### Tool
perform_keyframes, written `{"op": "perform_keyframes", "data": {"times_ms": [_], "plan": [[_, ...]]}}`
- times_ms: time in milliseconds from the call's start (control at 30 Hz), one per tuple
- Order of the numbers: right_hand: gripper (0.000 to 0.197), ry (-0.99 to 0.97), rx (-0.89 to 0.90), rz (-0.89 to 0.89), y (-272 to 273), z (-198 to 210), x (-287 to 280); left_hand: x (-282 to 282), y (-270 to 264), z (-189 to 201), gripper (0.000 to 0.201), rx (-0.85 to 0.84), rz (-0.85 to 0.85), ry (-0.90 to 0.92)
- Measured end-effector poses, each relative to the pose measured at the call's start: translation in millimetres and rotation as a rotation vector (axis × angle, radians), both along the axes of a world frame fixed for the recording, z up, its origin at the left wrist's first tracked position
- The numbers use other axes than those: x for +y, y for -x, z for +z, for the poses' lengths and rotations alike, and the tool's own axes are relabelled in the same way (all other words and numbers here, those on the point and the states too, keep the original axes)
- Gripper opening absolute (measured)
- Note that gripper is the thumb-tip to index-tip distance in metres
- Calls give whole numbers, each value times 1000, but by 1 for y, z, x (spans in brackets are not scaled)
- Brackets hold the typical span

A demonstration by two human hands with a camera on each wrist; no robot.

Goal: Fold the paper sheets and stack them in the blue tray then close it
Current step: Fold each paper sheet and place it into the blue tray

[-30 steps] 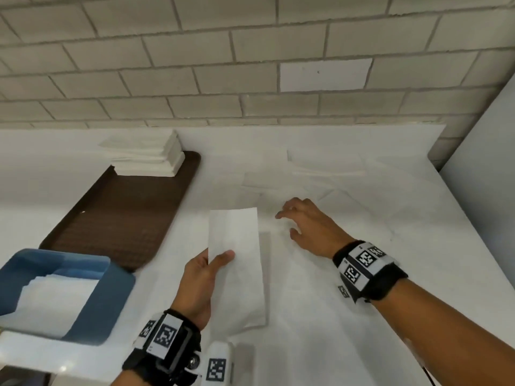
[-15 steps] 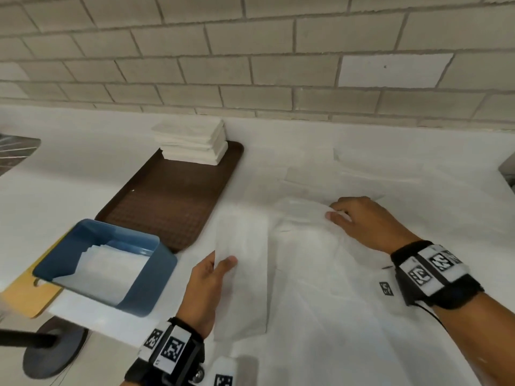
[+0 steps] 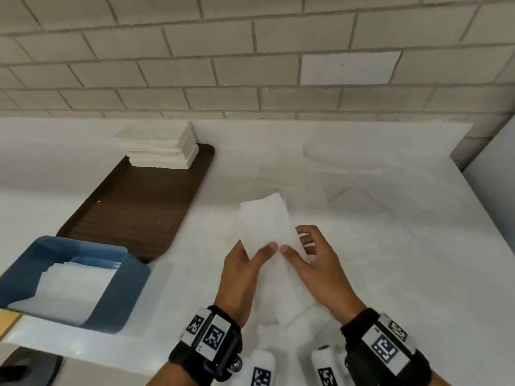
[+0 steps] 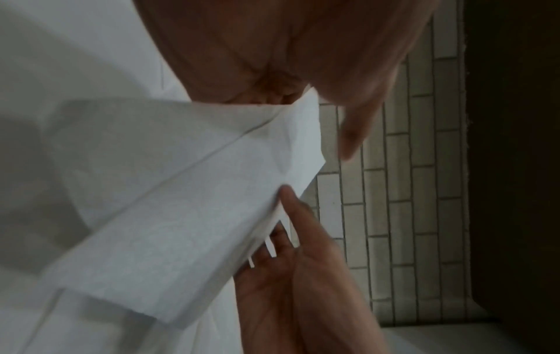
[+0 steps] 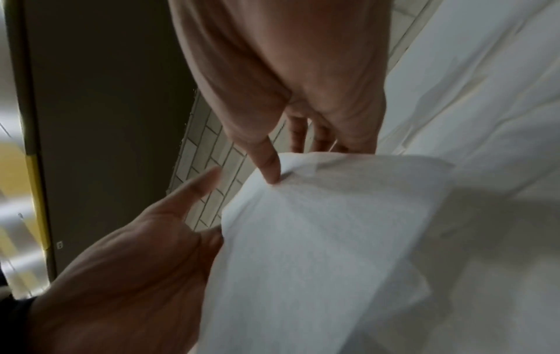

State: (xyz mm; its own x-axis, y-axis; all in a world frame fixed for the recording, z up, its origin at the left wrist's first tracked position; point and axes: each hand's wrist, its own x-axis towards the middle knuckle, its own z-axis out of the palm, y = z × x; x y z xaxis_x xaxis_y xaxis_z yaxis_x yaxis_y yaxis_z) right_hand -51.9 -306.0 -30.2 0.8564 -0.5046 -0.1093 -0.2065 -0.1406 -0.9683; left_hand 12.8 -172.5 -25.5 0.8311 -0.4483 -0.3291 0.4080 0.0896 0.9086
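Paper strip pinched by left hand and right hand — thumbs meeting mid-length, long axis pointing away. Blue tray well left, nearer left hand — lidless, part-filled.

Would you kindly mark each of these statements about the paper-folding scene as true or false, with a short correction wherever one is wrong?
1. Both hands hold the same paper sheet. True: the left hand and right hand grip the paper sheet, thumbs on top.
2. The blue tray is empty. False: the blue tray already holds white folded sheets.
3. A stack of white paper sits on the far end of the brown tray. True: the paper stack rests on the brown tray.
4. The blue tray is closed. False: it stands open, with no lid on it.
5. The wall behind the table is wood. False: the wall is pale brick.
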Motion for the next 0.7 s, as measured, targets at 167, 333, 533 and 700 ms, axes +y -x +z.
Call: {"op": "perform_keyframes", "data": {"times_ms": [167, 333, 533, 700], "plan": [[33, -142, 94, 113, 1, -3, 14, 1, 4, 1, 27, -101, 71, -39], [11, -123, -12, 194, 4, 3, 27, 11, 2, 4, 31, -166, 118, -18], [22, -10, -56, 215, 3, 13, 41, 25, 8, 15, 26, -397, 131, -40], [21, 85, 26, 254, 6, 1, 37, 40, 12, -9, 17, -414, 80, -155]]}}
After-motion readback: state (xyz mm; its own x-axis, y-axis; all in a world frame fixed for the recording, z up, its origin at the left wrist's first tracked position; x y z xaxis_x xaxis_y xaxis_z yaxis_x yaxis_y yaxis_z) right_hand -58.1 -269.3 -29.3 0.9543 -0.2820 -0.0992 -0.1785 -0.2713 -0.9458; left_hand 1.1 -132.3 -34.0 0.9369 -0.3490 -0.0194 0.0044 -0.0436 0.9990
